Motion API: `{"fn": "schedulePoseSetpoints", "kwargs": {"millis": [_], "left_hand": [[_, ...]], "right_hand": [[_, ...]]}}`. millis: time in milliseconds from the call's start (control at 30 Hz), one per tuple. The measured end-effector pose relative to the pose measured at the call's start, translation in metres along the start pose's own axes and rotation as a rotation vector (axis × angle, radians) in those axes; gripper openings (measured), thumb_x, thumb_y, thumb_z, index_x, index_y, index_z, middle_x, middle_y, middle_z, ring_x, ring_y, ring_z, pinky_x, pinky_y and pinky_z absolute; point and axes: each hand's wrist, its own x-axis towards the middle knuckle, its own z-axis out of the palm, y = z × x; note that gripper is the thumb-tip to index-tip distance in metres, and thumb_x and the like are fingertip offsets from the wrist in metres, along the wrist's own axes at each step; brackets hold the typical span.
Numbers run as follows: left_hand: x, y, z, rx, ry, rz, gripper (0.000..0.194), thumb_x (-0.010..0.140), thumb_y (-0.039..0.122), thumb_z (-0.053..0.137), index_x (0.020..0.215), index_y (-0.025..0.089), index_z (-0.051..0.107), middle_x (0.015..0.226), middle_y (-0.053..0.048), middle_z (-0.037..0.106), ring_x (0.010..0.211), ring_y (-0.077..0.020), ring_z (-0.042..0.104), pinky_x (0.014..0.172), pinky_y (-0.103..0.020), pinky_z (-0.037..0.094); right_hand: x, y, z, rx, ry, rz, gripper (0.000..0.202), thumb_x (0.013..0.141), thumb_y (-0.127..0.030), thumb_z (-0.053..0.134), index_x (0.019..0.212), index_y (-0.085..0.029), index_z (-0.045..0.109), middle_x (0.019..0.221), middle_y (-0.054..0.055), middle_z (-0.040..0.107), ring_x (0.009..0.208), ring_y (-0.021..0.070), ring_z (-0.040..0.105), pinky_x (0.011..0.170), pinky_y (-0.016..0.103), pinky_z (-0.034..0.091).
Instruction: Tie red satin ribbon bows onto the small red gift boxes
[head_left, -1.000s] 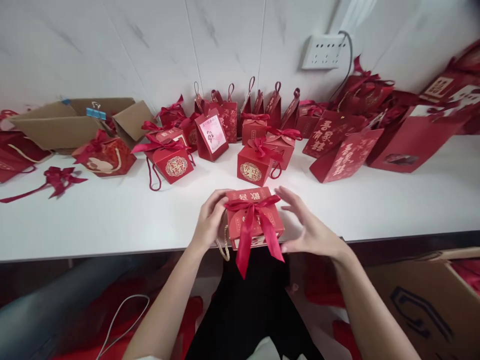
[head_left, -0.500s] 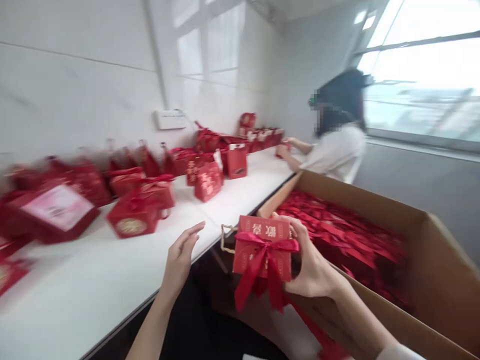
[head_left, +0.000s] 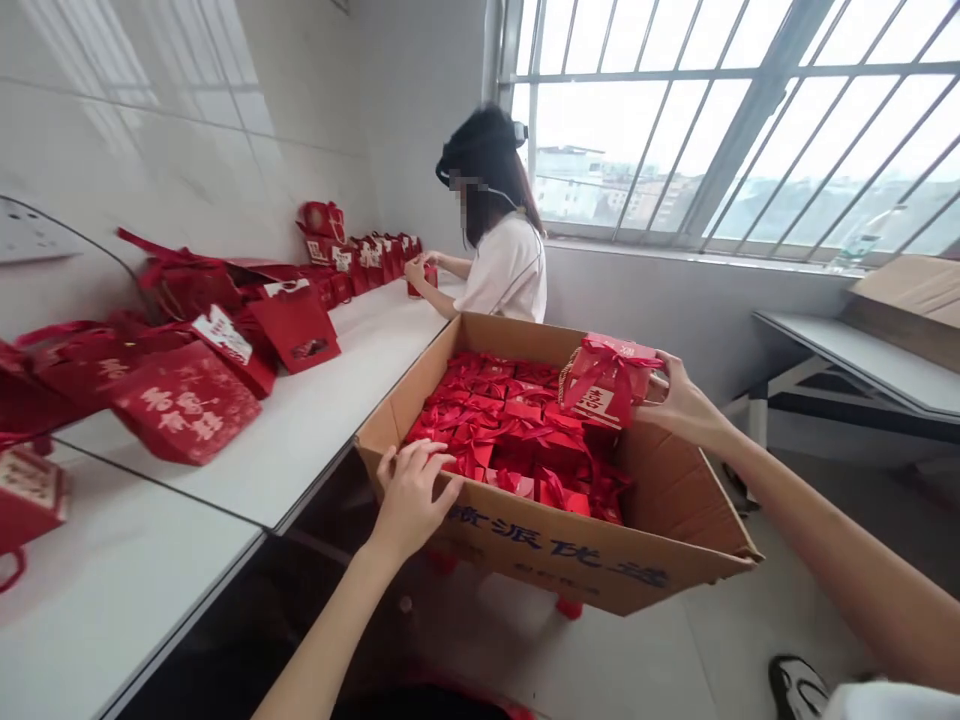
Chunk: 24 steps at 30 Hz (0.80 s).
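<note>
My right hand (head_left: pixel 681 402) grips the side of a red gift box (head_left: pixel 611 380) with a bow of dark pink ribbon and a beige cord handle. This gift box is held tilted above the right part of an open cardboard box (head_left: pixel 555 535). Fingers of my left hand (head_left: pixel 415 500) curl over the near left rim of the cardboard box. Inside it lie several red gift boxes (head_left: pixel 517 425) with ribbons, packed close together. Blue handwriting marks the cardboard's near wall.
Along the wall, a white table (head_left: pixel 315 420) bears several red gift bags (head_left: pixel 187 400). Beyond the carton a co-worker (head_left: pixel 502 260) in a white top handles a small red box (head_left: pixel 421 281). At right stands another table (head_left: pixel 862 355) under a barred window, with cardboard on it.
My view has turned right. My right hand has carried the gift box from beside the table to above the carton. My left hand has moved from the table's edge onto the carton's rim.
</note>
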Motion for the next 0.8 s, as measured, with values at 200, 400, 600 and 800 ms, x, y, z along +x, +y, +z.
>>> {"fn": "schedulePoseSetpoints", "kwargs": {"millis": [200, 400, 600, 800], "left_hand": [[-0.003, -0.02, 0.008, 0.129, 0.014, 0.128, 0.021, 0.083, 0.04, 0.05, 0.096, 0.025, 0.058, 0.1, -0.006, 0.064, 0.1, -0.0247, 0.052, 0.099, -0.048, 0.02], [-0.003, -0.033, 0.016, 0.239, 0.121, 0.268, 0.024, 0.084, 0.04, 0.046, 0.1, 0.024, 0.053, 0.094, -0.009, 0.061, 0.092, -0.027, 0.051, 0.093, -0.048, 0.024], [-0.001, -0.029, 0.017, 0.297, 0.153, 0.32, 0.024, 0.087, 0.034, 0.043, 0.1, 0.017, 0.053, 0.091, -0.012, 0.058, 0.089, -0.0286, 0.051, 0.09, -0.049, 0.027], [-0.002, -0.027, 0.015, 0.312, 0.151, 0.326, 0.025, 0.087, 0.036, 0.043, 0.1, 0.017, 0.053, 0.091, -0.011, 0.058, 0.089, -0.028, 0.049, 0.09, -0.049, 0.026]], "right_hand": [[0.007, 0.045, -0.041, -0.429, 0.002, -0.021, 0.082, 0.071, -0.014, 0.064, 0.138, -0.013, 0.017, 0.132, 0.024, 0.038, 0.11, 0.0236, 0.053, 0.076, 0.027, 0.048], [0.028, 0.084, -0.068, -0.807, -0.314, -0.016, 0.086, 0.059, -0.021, 0.069, 0.133, -0.013, 0.025, 0.128, 0.019, 0.038, 0.111, 0.0285, 0.053, 0.091, 0.034, 0.046], [0.047, 0.1, -0.047, -1.14, -0.612, 0.051, 0.085, 0.056, -0.026, 0.066, 0.13, -0.012, 0.028, 0.118, 0.017, 0.045, 0.111, 0.0326, 0.052, 0.091, 0.038, 0.045], [0.057, 0.112, -0.023, -1.408, -0.691, 0.063, 0.082, 0.058, -0.025, 0.066, 0.131, -0.009, 0.032, 0.115, 0.02, 0.049, 0.107, 0.0374, 0.053, 0.083, 0.043, 0.046]]}}
